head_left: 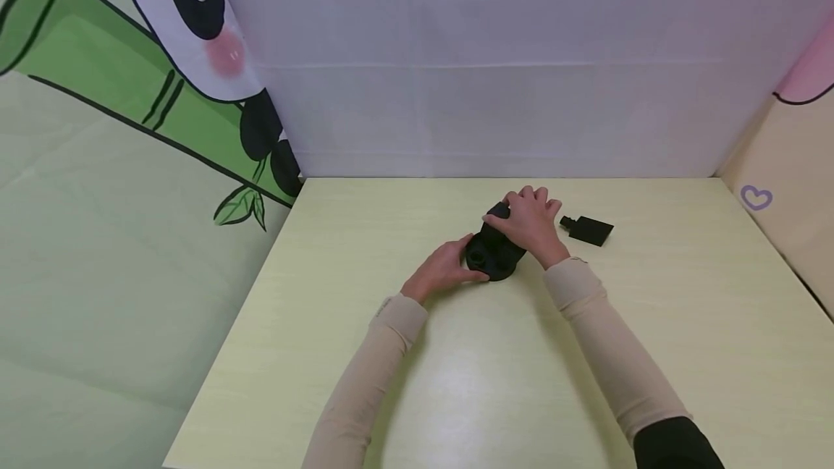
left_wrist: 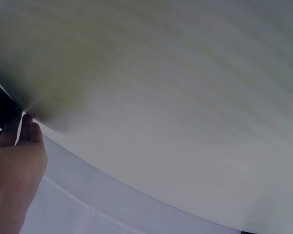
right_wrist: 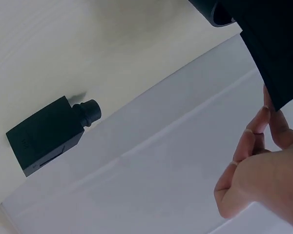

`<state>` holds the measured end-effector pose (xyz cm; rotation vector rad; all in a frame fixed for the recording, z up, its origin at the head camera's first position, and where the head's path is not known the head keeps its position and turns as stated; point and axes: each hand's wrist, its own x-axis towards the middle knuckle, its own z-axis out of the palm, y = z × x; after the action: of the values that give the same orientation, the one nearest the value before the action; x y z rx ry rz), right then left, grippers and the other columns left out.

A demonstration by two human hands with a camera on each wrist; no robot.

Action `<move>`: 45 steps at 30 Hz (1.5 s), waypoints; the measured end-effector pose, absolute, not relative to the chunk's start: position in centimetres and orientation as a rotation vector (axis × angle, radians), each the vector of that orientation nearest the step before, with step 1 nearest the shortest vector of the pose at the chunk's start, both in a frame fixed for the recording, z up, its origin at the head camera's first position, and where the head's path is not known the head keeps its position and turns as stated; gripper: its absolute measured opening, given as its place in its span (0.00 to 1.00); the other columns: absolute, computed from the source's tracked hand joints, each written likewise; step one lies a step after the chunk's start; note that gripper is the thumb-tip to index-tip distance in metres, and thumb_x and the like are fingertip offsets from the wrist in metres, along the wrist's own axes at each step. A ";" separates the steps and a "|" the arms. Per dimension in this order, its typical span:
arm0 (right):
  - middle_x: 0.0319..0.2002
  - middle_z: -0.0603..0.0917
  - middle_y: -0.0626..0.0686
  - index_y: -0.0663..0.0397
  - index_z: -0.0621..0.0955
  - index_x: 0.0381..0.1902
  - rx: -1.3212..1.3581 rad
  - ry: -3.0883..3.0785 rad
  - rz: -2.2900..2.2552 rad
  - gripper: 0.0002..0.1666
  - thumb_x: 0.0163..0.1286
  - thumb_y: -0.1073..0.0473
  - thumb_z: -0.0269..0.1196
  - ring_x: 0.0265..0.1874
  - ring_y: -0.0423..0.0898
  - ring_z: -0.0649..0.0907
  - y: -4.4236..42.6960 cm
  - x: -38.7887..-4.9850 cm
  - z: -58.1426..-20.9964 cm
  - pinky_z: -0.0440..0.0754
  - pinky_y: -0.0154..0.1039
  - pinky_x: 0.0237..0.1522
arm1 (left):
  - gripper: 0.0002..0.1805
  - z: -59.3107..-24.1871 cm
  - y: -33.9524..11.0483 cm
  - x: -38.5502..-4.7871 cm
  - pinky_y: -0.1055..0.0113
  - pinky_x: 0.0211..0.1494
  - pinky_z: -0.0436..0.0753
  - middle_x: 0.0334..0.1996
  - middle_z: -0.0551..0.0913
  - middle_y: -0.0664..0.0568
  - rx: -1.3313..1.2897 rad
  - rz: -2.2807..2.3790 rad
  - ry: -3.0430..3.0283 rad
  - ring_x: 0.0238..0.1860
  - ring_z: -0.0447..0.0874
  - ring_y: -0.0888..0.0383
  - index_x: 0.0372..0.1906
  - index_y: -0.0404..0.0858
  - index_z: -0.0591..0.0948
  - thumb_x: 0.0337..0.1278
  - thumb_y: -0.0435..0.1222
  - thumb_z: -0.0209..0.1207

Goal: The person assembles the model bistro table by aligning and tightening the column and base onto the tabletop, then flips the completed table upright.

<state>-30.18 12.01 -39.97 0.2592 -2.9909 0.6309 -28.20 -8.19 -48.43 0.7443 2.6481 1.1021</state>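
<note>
A black stand [head_left: 500, 268] with a rounded base and round openings sits on the table. My left hand [head_left: 449, 264] grips its left side, fingers behind and thumb in front. A black rectangular block [right_wrist: 278, 44] rises from the stand, and my right hand [head_left: 529, 223] pinches its upper end between thumb and fingers. Whether the block sits inside the stand cannot be seen. To the right lies a flat black bottle-shaped piece [head_left: 591, 230] with a short round neck. In the left wrist view, my left hand [left_wrist: 17, 165] touches a dark edge.
A pale wooden table [head_left: 456, 389] spreads beneath both arms. Behind it hangs a white cloth backdrop [head_left: 495, 114]. A printed green and white cloth [head_left: 130, 237] hangs on the left, and a beige one with a purple heart [head_left: 756, 197] on the right.
</note>
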 end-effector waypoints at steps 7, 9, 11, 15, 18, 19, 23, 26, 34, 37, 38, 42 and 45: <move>0.47 0.75 0.67 0.68 0.81 0.51 0.179 -2.987 0.559 0.38 0.72 0.34 0.61 0.54 0.68 0.65 11.4 -30.1 -40.2 0.58 0.68 0.57 | 0.44 -48.5 -8.3 -28.2 0.59 0.64 0.75 0.58 0.80 0.48 0.741 1.103 2.647 0.57 0.77 0.54 0.74 0.38 0.69 0.57 0.50 0.75; 0.45 0.75 0.67 0.68 0.80 0.48 0.153 -2.991 0.564 0.38 0.72 0.33 0.60 0.53 0.68 0.66 11.3 -30.0 -40.2 0.58 0.68 0.56 | 0.45 -48.5 -8.3 -28.2 0.59 0.65 0.75 0.60 0.80 0.47 0.734 1.097 2.651 0.58 0.77 0.54 0.74 0.38 0.69 0.57 0.50 0.75; 0.44 0.76 0.67 0.68 0.79 0.48 0.143 -3.002 0.574 0.39 0.73 0.32 0.59 0.52 0.68 0.66 11.4 -30.0 -40.2 0.58 0.68 0.56 | 0.46 -48.5 -8.4 -28.2 0.59 0.66 0.75 0.61 0.80 0.47 0.728 1.094 2.652 0.59 0.77 0.53 0.75 0.37 0.68 0.57 0.50 0.75; 0.53 0.76 0.68 0.65 0.75 0.63 0.226 -3.036 0.658 0.42 0.74 0.32 0.58 0.57 0.68 0.65 12.1 -30.0 -40.4 0.55 0.70 0.59 | 0.46 -48.5 -8.3 -28.3 0.59 0.65 0.75 0.61 0.80 0.48 0.741 1.096 2.647 0.59 0.77 0.54 0.75 0.38 0.69 0.57 0.51 0.75; 0.59 0.74 0.68 0.61 0.71 0.70 0.327 -3.047 0.709 0.41 0.74 0.36 0.59 0.61 0.69 0.64 12.8 -30.0 -40.2 0.53 0.71 0.60 | 0.44 -48.6 -8.3 -28.4 0.60 0.63 0.76 0.58 0.81 0.48 0.758 1.104 2.646 0.56 0.78 0.55 0.73 0.38 0.70 0.56 0.51 0.75; 0.59 0.74 0.68 0.61 0.71 0.71 0.353 -3.046 0.716 0.40 0.74 0.38 0.60 0.61 0.69 0.64 13.0 -29.9 -40.0 0.53 0.71 0.60 | 0.43 -48.5 -8.2 -28.4 0.60 0.63 0.76 0.57 0.81 0.49 0.762 1.104 2.648 0.55 0.78 0.55 0.72 0.39 0.71 0.56 0.51 0.75; 0.53 0.76 0.67 0.63 0.75 0.64 0.391 -3.045 0.693 0.37 0.73 0.39 0.62 0.59 0.68 0.66 13.6 -29.8 -39.7 0.55 0.70 0.60 | 0.45 -48.4 -8.2 -28.4 0.59 0.64 0.75 0.59 0.80 0.47 0.742 1.086 2.658 0.57 0.78 0.53 0.74 0.38 0.69 0.56 0.51 0.75; 0.49 0.77 0.65 0.65 0.76 0.60 0.385 -3.053 0.671 0.38 0.72 0.36 0.63 0.57 0.67 0.68 13.8 -29.6 -39.6 0.56 0.69 0.61 | 0.48 -48.3 -8.3 -28.3 0.58 0.66 0.74 0.62 0.79 0.46 0.724 1.072 2.659 0.60 0.77 0.52 0.76 0.37 0.67 0.57 0.52 0.75; 0.50 0.78 0.65 0.64 0.79 0.55 0.411 -3.048 0.587 0.33 0.73 0.38 0.62 0.55 0.66 0.69 13.8 -29.4 -39.4 0.60 0.67 0.58 | 0.44 -48.6 -8.2 -28.3 0.60 0.63 0.76 0.57 0.81 0.48 0.742 1.088 2.661 0.55 0.77 0.54 0.73 0.38 0.70 0.56 0.51 0.75; 0.49 0.78 0.65 0.64 0.80 0.53 0.416 -3.041 0.555 0.34 0.73 0.37 0.62 0.54 0.66 0.70 13.9 -29.5 -39.3 0.61 0.66 0.58 | 0.43 -48.5 -8.1 -28.5 0.61 0.61 0.76 0.55 0.81 0.49 0.746 1.097 2.662 0.53 0.77 0.55 0.72 0.39 0.71 0.56 0.51 0.75; 0.49 0.78 0.65 0.64 0.80 0.53 0.416 -3.039 0.546 0.34 0.73 0.37 0.62 0.54 0.66 0.71 13.9 -29.6 -39.3 0.61 0.66 0.58 | 0.43 -48.5 -8.0 -28.5 0.61 0.61 0.76 0.55 0.81 0.49 0.748 1.099 2.662 0.53 0.77 0.55 0.72 0.39 0.71 0.56 0.51 0.75; 0.48 0.78 0.64 0.65 0.80 0.51 0.417 -3.031 0.516 0.33 0.73 0.37 0.61 0.53 0.66 0.71 14.1 -29.6 -39.3 0.63 0.66 0.57 | 0.43 -48.5 -7.7 -28.7 0.61 0.61 0.76 0.56 0.81 0.49 0.752 1.100 2.665 0.53 0.77 0.55 0.72 0.39 0.71 0.57 0.52 0.75; 0.45 0.78 0.64 0.65 0.80 0.47 0.419 -3.024 0.500 0.34 0.72 0.35 0.61 0.52 0.65 0.72 14.2 -29.6 -39.2 0.63 0.66 0.57 | 0.42 -48.5 -7.5 -28.8 0.61 0.61 0.76 0.54 0.81 0.50 0.748 1.106 2.667 0.53 0.77 0.55 0.71 0.40 0.71 0.56 0.51 0.75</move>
<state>-29.64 14.20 -39.22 0.4185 -3.0242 0.4997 -28.79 -7.52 -48.46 0.7475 2.6671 1.1063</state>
